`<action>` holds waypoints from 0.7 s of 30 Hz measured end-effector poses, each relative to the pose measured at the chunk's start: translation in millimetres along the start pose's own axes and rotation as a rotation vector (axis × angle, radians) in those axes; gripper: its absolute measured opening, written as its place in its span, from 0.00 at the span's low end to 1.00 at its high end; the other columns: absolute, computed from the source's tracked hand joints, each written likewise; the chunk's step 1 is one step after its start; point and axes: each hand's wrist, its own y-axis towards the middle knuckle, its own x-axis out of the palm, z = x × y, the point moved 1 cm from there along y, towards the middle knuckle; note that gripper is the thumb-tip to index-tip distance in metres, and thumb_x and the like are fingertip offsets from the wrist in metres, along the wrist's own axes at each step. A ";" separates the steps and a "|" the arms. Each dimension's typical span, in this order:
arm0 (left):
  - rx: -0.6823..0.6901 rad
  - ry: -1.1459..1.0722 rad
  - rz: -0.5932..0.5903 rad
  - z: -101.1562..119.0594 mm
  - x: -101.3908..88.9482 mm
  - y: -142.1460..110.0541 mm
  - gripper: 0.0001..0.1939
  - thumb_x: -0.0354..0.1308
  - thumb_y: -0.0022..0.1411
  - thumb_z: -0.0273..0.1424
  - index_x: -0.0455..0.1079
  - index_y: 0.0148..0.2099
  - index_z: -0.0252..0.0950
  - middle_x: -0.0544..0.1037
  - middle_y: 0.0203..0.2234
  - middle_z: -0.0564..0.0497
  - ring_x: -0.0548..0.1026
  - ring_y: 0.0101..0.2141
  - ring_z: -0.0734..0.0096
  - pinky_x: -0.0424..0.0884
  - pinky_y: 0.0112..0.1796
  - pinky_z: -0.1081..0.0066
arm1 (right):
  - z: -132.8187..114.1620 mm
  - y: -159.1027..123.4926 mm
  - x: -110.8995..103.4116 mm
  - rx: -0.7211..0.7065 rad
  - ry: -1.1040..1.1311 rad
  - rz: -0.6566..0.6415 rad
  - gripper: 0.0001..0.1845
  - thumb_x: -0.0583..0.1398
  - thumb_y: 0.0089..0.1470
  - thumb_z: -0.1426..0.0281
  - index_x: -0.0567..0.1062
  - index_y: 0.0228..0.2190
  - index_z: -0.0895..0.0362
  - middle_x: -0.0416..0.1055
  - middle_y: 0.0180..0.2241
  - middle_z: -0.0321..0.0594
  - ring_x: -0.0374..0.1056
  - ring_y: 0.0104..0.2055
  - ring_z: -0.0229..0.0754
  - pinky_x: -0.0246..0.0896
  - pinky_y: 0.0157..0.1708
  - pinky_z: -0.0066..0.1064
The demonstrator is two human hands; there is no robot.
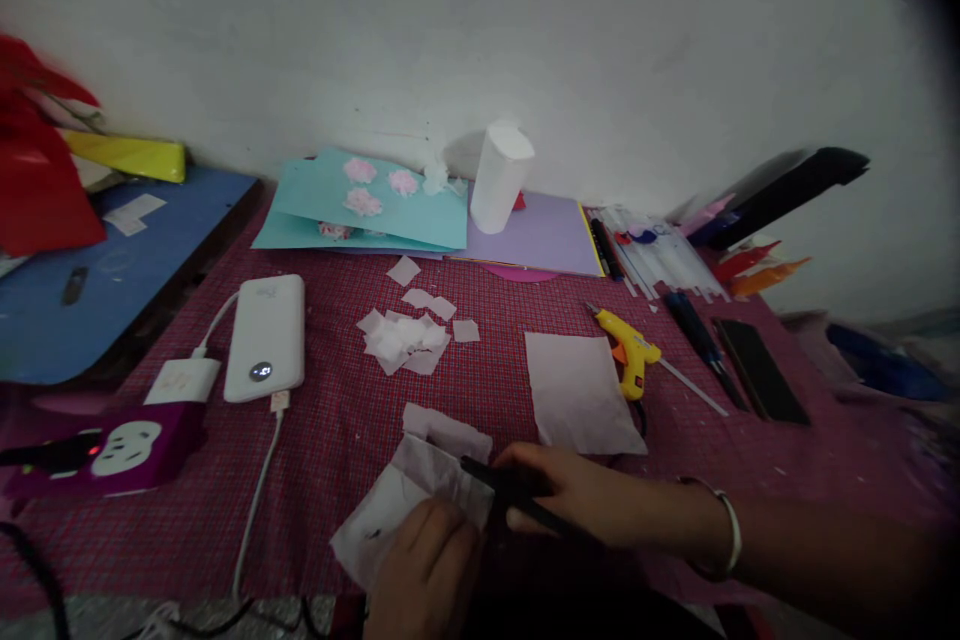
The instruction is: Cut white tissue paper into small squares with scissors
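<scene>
My right hand (551,485) is closed around a slim black tool (517,498) whose exact kind I cannot make out. Its tip lies over the upper right part of a folded sheet of thin white paper (409,480). Near the bottom edge, my left hand (427,570) grips the same paper with its fingers held together; the thumb is hidden. Small dark marks show on the paper beside these fingers. Beyond the hands lies a pile of small cut paper squares (409,340). A larger square of thin paper (577,390) rests flat to the right.
A yellow glue gun (630,355) lies at right, near a dark-handled tool (697,335) and a phone (761,370). A white power bank (265,335) and a purple power strip (142,450) stand left. Pink paper flowers (364,202) and a white roll (501,178) are at the back.
</scene>
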 end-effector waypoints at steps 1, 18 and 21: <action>-0.002 0.004 0.003 -0.4 0.1 -0.3 0.08 0.48 0.64 0.22 0.69 0.38 0.33 0.74 0.28 0.47 0.71 0.30 0.68 0.72 0.31 0.70 | 1.2 0.6 -0.7 -0.006 -0.033 0.004 0.20 0.63 0.49 0.61 0.70 0.42 0.59 0.67 0.31 0.34 0.59 0.29 0.34 0.54 0.27 0.24; -0.439 0.028 -0.020 -6.3 -70.5 27.2 0.06 0.54 0.62 0.34 0.70 0.37 0.40 0.77 0.29 0.52 0.75 0.30 0.70 0.70 0.31 0.74 | -8.8 -20.3 -28.6 -0.123 -0.186 -0.157 0.29 0.61 0.51 0.57 0.67 0.49 0.62 0.69 0.42 0.43 0.63 0.39 0.40 0.59 0.35 0.28; -0.716 -0.031 -0.183 -26.4 -89.2 52.8 0.16 0.48 0.64 0.42 0.71 0.32 0.39 0.76 0.26 0.52 0.73 0.29 0.67 0.67 0.30 0.72 | -5.9 -23.9 -33.5 -0.164 -0.213 -0.124 0.28 0.61 0.51 0.58 0.68 0.49 0.62 0.69 0.40 0.42 0.63 0.37 0.39 0.59 0.34 0.28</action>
